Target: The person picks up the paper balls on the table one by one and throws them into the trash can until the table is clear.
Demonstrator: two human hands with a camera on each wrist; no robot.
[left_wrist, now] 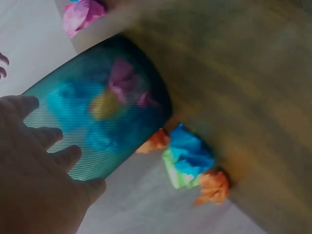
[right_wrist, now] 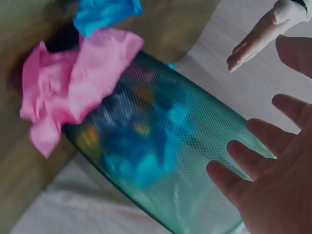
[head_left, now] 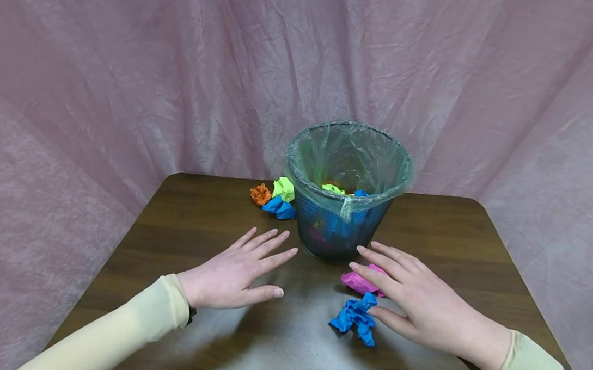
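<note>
A dark mesh wastebasket point(head_left: 344, 225) lined with a clear plastic bag stands upright on the table, crumpled paper balls inside it. My left hand point(head_left: 241, 273) is held above the table in front and left of the basket, fingers straight, holding nothing. On the other side my right hand point(head_left: 415, 298) hovers with spread fingers over a pink crumpled paper point(head_left: 362, 281) and beside a blue crumpled paper point(head_left: 356, 318); it grips neither. In the right wrist view the pink paper point(right_wrist: 73, 83) lies by the basket's base.
Left of the basket lie an orange paper ball point(head_left: 260, 194), a yellow-green one point(head_left: 284, 189) and a blue one point(head_left: 279, 208). The left wrist view shows another orange ball point(left_wrist: 155, 141) beside them. A pink curtain point(head_left: 231, 85) hangs behind the brown table point(head_left: 187, 225).
</note>
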